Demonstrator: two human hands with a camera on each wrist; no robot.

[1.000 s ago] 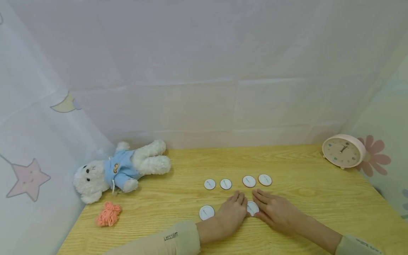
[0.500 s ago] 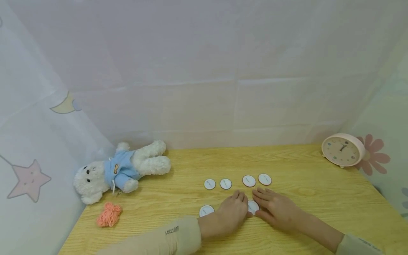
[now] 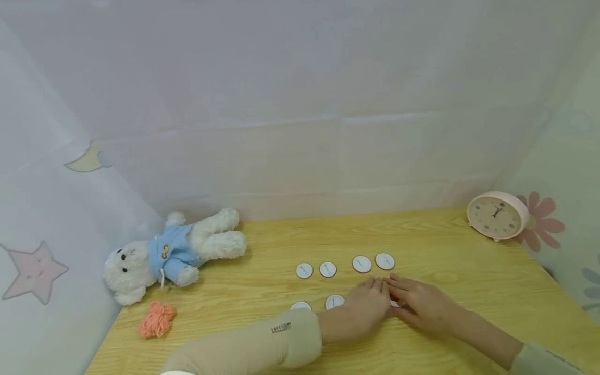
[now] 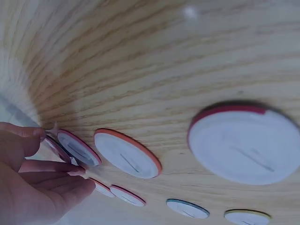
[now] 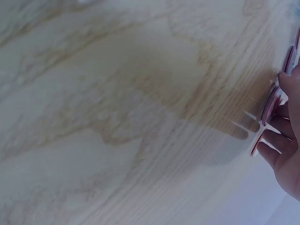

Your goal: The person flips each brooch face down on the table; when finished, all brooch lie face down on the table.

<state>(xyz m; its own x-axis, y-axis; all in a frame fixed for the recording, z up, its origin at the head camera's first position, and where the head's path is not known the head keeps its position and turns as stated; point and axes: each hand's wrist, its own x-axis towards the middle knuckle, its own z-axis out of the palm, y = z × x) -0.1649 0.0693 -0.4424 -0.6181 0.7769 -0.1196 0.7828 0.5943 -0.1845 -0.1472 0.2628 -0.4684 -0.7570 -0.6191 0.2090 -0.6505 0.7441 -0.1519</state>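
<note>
My left hand and right hand meet fingertip to fingertip over the front row of round pin badges. Between them shows a sliver of a badge, mostly hidden in the head view. In the left wrist view, the left thumb and fingers pinch this tilted badge, its edge beside a red-rimmed badge lying flat. The right thumb and fingers hold at the badge's edge in the right wrist view. Left of the hands lie two more front-row badges, one orange-rimmed, pin sides up.
Several badges form a back row, including a red-rimmed one. A plush toy in a blue top lies at the back left, with coral yarn before it. A pink clock stands at the back right of the wooden table.
Both hands have shifted right and closed in together. A front-row badge left of the left hand has come into sight, while the one seen between the hands is now covered. The head view has tilted slightly.
</note>
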